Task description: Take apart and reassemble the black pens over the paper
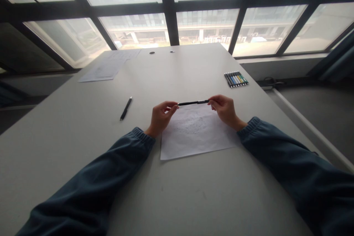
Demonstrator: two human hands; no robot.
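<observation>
Black pen (193, 102): held level, crosswise to the person, just above the far edge of a white sheet (196, 136). I see no contact between pen and paper.

Left hand (162, 115): thumb and fingertips pinch the pen's left end, and the other fingers are curled in. Right hand (225, 110): the same pinch on the right end. The barrel shows bare between them. Judgement: gripping both tips shares the weight and holds the pen steady. It is not a writing hold, since neither end points down at the sheet.

Sheet: flat on the table (177, 195), square in front of the person. There are faint marks in its upper half, too pale to read. The left wrist sits just off the sheet's left edge, and the heel of the right hand is over its upper right corner. Placed there, both forearms can lie on the tabletop.

Further out:
- A second pen (126, 108) lies alone at an angle, well apart from the left hand.
- A row of markers (236, 79) lies side by side beyond the right hand, near the table's right edge.
- Loose papers (106, 67) lie at the far left corner.
- Two small dark spots (152, 52) sit near the far edge; I cannot tell what they are.

Edges and room: the right edge runs close past the right sleeve (290, 169), so margin is tight there. The left side offers the widest run of tabletop, broken only by the second pen. Windows lie beyond the far edge.
</observation>
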